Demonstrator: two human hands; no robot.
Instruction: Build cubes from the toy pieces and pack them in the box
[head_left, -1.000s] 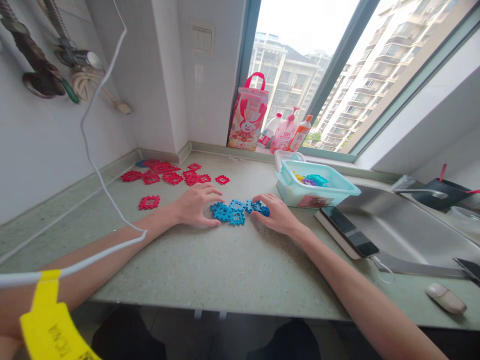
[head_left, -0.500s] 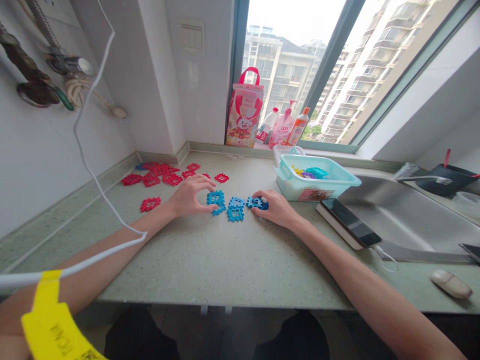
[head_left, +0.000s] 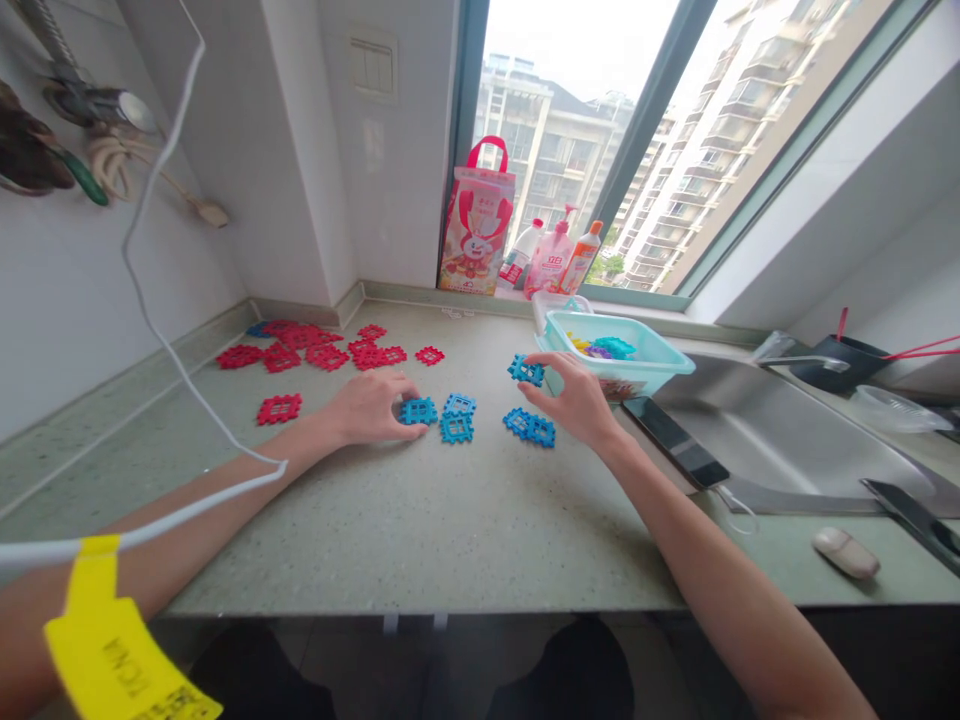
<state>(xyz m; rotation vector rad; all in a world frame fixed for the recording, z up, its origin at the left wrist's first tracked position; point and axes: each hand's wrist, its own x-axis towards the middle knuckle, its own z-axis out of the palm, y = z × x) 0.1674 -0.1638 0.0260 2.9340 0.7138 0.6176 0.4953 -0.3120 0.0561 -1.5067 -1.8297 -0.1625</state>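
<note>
Speckled counter [head_left: 360, 540] bears a tub [head_left: 654, 368] of multicoloured pieces [head_left: 616, 348]; left fingers [head_left: 397, 384] and right fingers [head_left: 553, 363] pinch blue tiles [head_left: 526, 371].

Smooth countertop [head_left: 390, 540], satiny metal sink [head_left: 757, 430]
Blue pieces [head_left: 529, 428] look like matt plastic; the phone screen [head_left: 679, 440] is glossy.

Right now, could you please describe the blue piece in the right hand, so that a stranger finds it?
Find the turquoise tub on the counter, below the window. Just left of it, the right hand pinches a blue piece. Only this one is in that hand's grip; the neighbouring blue pieces lie untouched on the counter.
</note>
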